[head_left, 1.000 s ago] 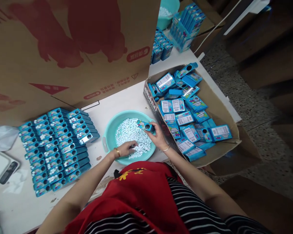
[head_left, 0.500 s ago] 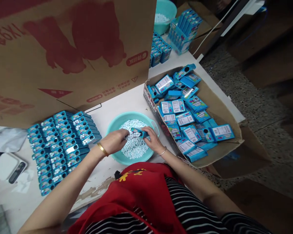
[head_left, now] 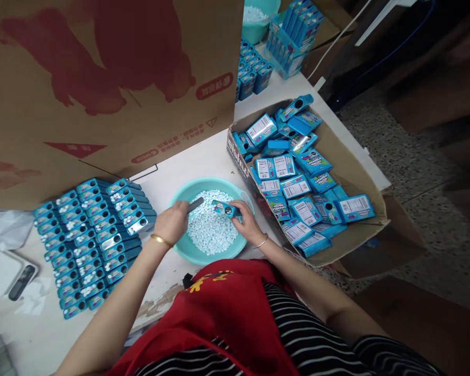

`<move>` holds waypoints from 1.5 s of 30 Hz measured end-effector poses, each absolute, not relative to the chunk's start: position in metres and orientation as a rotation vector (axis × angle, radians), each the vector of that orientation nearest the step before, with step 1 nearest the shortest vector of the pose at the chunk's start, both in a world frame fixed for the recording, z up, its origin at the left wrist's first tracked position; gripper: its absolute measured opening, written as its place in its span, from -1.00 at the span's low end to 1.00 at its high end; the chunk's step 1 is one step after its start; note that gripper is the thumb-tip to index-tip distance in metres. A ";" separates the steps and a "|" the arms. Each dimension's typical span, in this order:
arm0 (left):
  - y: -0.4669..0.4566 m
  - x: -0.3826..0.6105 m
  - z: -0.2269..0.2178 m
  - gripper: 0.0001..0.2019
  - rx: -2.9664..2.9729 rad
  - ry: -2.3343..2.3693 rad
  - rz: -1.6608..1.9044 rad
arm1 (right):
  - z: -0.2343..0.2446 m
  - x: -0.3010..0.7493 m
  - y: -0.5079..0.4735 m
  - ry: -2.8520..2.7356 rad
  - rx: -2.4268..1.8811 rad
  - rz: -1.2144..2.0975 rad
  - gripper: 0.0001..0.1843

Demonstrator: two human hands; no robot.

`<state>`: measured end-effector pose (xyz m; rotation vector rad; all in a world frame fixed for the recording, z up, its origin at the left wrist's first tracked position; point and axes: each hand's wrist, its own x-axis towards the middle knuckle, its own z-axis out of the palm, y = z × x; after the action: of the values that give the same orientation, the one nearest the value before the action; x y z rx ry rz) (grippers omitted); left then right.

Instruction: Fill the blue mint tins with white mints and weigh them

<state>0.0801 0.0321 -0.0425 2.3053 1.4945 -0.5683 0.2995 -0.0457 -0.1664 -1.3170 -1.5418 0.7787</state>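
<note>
A teal basin (head_left: 180, 249) full of small white tablets (head_left: 209, 230) sits on the white table in front of me. My right hand (head_left: 247, 224) is closed on a small blue tin (head_left: 226, 209), held over the tablets at the basin's right side. My left hand (head_left: 172, 222) is closed at the basin's left rim and grips a small grey scoop-like tool (head_left: 195, 204) that points toward the tin. A gold bangle circles my left wrist.
Rows of filled blue tins (head_left: 94, 235) stand at the left. A cardboard tray (head_left: 360, 172) of loose blue tins lies at the right. A large cardboard sheet (head_left: 102, 89) stands behind. A small scale (head_left: 8, 271) sits far left. More tins and another basin are at the back.
My left hand rose out of the tablets, met the tin, then drew back to the basin's left rim with the grey tool. My right hand stays over the basin with the tin.
</note>
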 end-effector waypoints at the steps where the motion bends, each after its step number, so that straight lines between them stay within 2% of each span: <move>1: 0.035 0.076 -0.065 -0.73 2.269 1.464 -0.561 | -0.164 0.301 -0.044 -1.521 -1.332 0.775 -0.57; 4: 0.033 0.079 -0.129 -0.66 2.245 1.329 -0.539 | -0.157 0.305 -0.039 -1.477 -1.355 0.774 -0.63; 7: 0.020 0.088 -0.169 -0.64 2.238 1.163 -0.486 | -0.153 0.306 -0.036 -1.468 -1.369 0.776 -0.66; 11: -0.004 0.089 -0.184 -0.68 2.175 0.946 -0.423 | -0.154 0.308 -0.037 -1.456 -1.398 0.770 -0.67; 16: -0.025 0.079 -0.181 -0.76 2.030 0.837 -0.324 | -0.160 0.310 -0.043 -1.425 -1.429 0.784 -0.66; 21: -0.028 0.070 -0.156 -0.79 1.912 0.890 -0.165 | -0.160 0.309 -0.045 -1.399 -1.426 0.789 -0.66; 26: -0.013 0.054 -0.100 -0.72 1.882 0.948 0.015 | -0.161 0.305 -0.045 -1.457 -1.373 0.795 -0.66; 29: 0.003 0.053 -0.063 -0.74 1.959 0.980 0.070 | -0.163 0.301 -0.046 -1.529 -1.312 0.798 -0.59; 32: 0.017 0.065 -0.033 -0.77 2.142 1.019 -0.061 | -0.164 0.295 -0.048 -1.588 -1.278 0.787 -0.53; 39: 0.013 0.121 0.015 -0.72 2.404 1.173 -0.787 | -0.166 0.282 -0.052 -1.636 -1.211 0.797 -0.53; 43: 0.003 0.131 0.036 -0.66 2.486 1.169 -0.871 | -0.167 0.278 -0.055 -1.600 -1.183 0.856 -0.54; 45: 0.003 0.125 0.042 -0.70 2.480 1.201 -0.847 | -0.167 0.277 -0.056 -1.562 -1.174 0.891 -0.56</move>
<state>0.1246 0.0033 0.0424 2.4802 1.2006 -0.8468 0.2774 -0.0557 -0.1665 -1.1741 -1.5617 0.8913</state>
